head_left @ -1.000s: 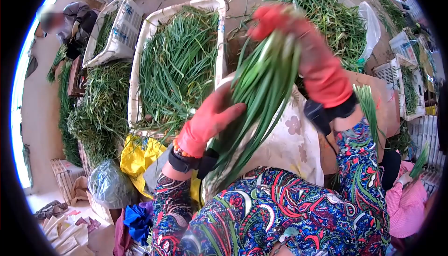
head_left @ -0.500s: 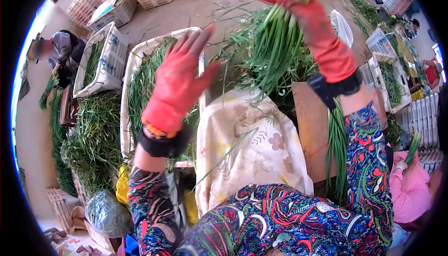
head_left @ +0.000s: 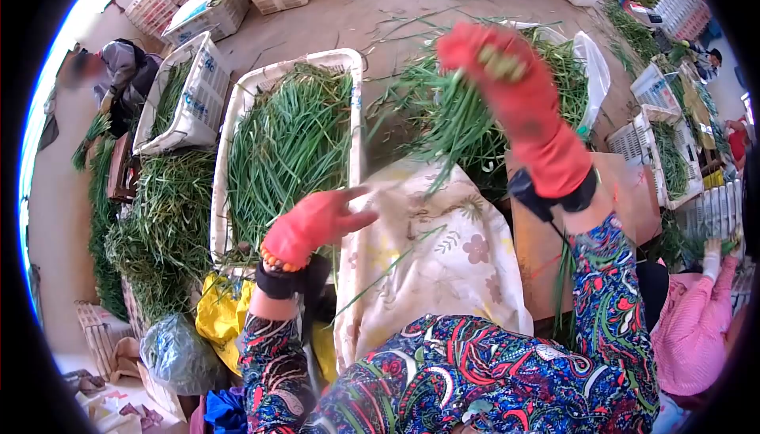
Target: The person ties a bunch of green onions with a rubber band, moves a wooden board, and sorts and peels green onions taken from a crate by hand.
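Observation:
My right hand (head_left: 529,109), in a red rubber glove, is closed around a bunch of green onions (head_left: 463,117). The pale stem ends poke out at the top of the fist, and the long leaves hang down, blurred, over a heap of loose greens. My left hand (head_left: 317,224), gloved the same way, holds nothing; its fingers are apart. It hovers between the near end of a white crate (head_left: 358,109) filled with long green leaves (head_left: 289,141) and the flowered cloth (head_left: 427,236) over my lap.
A brown board (head_left: 546,252) lies to the right of the cloth, with green leaves beside it. More greens (head_left: 162,236) are piled on the left near a yellow bag (head_left: 218,311). A person in pink (head_left: 693,327) works at right; another person (head_left: 123,74) bends at far left.
My left hand has come down and back toward my lap from over the crate. My right hand has lowered slightly, still gripping the bunch, whose leaves now swing leftward.

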Action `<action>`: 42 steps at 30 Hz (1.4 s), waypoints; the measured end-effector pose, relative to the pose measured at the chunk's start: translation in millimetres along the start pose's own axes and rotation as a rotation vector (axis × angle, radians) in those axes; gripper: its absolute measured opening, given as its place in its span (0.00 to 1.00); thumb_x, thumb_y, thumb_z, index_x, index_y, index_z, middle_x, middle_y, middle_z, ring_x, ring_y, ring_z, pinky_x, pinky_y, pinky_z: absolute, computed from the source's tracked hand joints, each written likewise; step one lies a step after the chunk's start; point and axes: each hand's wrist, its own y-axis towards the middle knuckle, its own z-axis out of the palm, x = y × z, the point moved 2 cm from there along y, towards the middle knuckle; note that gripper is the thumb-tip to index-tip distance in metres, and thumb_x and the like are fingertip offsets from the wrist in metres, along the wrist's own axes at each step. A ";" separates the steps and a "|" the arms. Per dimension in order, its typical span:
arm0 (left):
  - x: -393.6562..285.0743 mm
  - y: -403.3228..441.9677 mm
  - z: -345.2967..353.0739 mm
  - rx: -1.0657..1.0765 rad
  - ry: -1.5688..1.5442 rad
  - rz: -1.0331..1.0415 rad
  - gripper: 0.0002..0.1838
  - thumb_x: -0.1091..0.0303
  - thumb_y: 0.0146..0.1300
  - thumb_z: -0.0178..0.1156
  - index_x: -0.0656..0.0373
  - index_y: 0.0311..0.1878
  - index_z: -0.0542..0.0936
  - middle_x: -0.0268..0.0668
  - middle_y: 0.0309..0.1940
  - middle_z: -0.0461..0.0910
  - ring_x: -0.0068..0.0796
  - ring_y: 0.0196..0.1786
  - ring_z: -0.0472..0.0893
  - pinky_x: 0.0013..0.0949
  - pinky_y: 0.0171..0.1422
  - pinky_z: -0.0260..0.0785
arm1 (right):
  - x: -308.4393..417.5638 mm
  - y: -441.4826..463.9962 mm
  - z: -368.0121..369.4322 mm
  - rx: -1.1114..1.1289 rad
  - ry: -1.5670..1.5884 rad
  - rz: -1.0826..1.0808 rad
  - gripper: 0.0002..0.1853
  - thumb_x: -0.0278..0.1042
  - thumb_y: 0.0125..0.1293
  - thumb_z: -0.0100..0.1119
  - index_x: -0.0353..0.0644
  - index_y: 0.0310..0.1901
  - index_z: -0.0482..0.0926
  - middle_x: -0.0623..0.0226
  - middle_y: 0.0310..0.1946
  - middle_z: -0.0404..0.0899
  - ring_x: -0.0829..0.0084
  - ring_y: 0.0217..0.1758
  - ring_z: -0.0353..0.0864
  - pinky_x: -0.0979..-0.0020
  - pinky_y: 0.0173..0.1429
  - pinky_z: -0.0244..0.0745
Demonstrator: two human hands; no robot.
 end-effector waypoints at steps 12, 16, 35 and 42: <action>30.7 -4.3 153.1 0.559 -2.025 -0.070 0.26 0.56 0.66 0.43 0.65 0.60 0.62 0.45 0.55 0.69 0.36 0.54 0.73 0.38 0.57 0.67 | -15.4 -164.2 131.2 0.671 -0.533 -0.140 0.15 0.31 0.52 0.53 0.43 0.44 0.74 0.69 0.30 0.76 0.69 0.37 0.76 0.65 0.51 0.69; -6.2 -22.5 145.8 0.552 -2.263 0.033 0.26 0.56 0.66 0.42 0.69 0.58 0.63 0.46 0.58 0.66 0.38 0.59 0.68 0.38 0.65 0.59 | -15.6 -178.8 136.4 0.637 -0.457 -0.084 0.15 0.30 0.54 0.51 0.44 0.45 0.75 0.70 0.28 0.75 0.70 0.34 0.74 0.68 0.45 0.68; 57.0 -11.0 145.9 -0.120 -1.501 -0.088 0.13 0.74 0.55 0.58 0.64 0.43 0.71 0.35 0.28 0.75 0.24 0.25 0.73 0.28 0.28 0.66 | -19.3 -185.3 120.7 0.384 0.446 1.246 0.22 0.45 0.69 0.42 0.47 0.61 0.64 0.67 0.30 0.75 0.82 0.30 0.72 0.80 0.38 0.69; 80.7 -4.0 143.1 -0.291 -0.980 0.054 0.23 0.74 0.52 0.59 0.62 0.53 0.67 0.36 0.37 0.77 0.30 0.33 0.77 0.33 0.38 0.71 | -22.6 -167.4 133.9 0.854 -0.400 0.657 0.22 0.33 0.66 0.44 0.45 0.62 0.61 0.65 0.45 0.75 0.78 0.43 0.75 0.77 0.47 0.71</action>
